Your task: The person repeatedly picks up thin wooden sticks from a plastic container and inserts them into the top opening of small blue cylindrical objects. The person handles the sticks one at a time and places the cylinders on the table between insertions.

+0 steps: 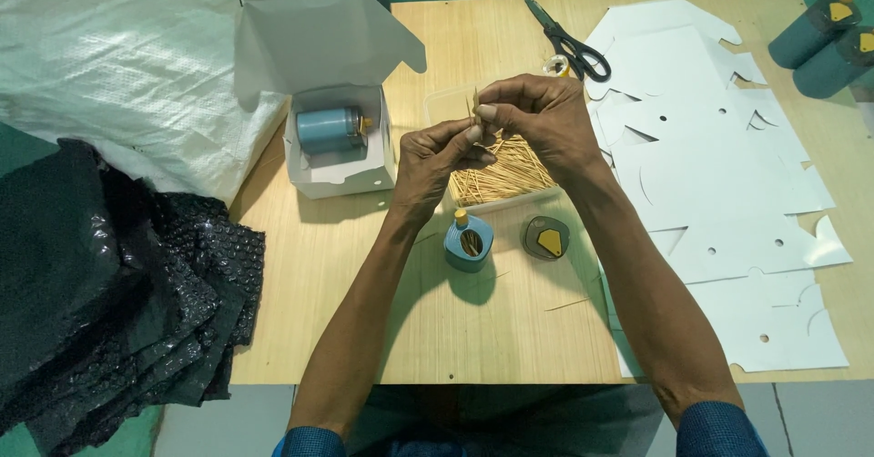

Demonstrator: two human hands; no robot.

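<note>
- Above the middle of the wooden table [364, 330], you held both forearms stretched forward, with the hands raised and meeting fingertip to fingertip.
- Your left hand [435, 161] was bent at the wrist, its fingers pinched shut on a small bundle of toothpicks [475, 109] that stood nearly upright.
- Your right hand [537, 120] curled in from 2 o'clock, thumb and fingers closed on the same bundle, touching the left hand's fingertips.
- The toothpicks were thin, pale wooden slivers; their tips showed just above your fingers.
- Directly beneath your hands lay a clear plastic tray [444, 104] heaped with loose toothpicks, straw-coloured and tangled.
- At 6 o'clock from the tray stood a small blue round holder [468, 241], open at the top with a yellow nub on its rim, a few picks inside.
- Just beside it, at 3 o'clock, lay its grey lid [545, 237] with a yellow house-shaped patch.
- At 9 o'clock from your hands sat an open white cardboard box [337, 120], another blue holder lying on its side within.
- Flat white die-cut card blanks [719, 184] covered the table at 3 o'clock, black-handled scissors [566, 36] at 1 o'clock.
- Crinkled black bubble wrap [100, 284] was piled at 8 o'clock.
</note>
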